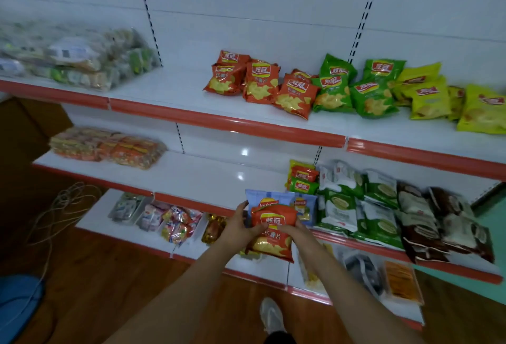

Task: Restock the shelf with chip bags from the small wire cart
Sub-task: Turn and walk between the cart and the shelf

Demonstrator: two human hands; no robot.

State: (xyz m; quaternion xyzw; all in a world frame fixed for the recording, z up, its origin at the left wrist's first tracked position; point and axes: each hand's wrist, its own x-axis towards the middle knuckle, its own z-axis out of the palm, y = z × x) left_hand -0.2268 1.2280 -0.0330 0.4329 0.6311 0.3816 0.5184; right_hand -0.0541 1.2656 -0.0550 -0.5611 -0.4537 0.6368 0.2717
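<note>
I hold an orange-red chip bag (273,231) in both hands in front of the middle shelf (208,176). My left hand (241,227) grips its left side, thumb across the front. My right hand (297,234) grips its right side. Behind it a blue chip bag (269,198) stands at the middle shelf's front edge. On the top shelf (169,91) lie several orange-red chip bags (260,82), then green ones (353,89) and yellow ones (438,100) to the right. The wire cart is out of view.
Clear packs of snacks (74,56) fill the top shelf's left end. Orange packs (106,147) lie at the middle shelf's left; green, white and brown bags (388,209) fill its right. The bottom shelf (128,231) holds candy packs. A cable (54,215) and blue object (16,302) lie on the wood floor.
</note>
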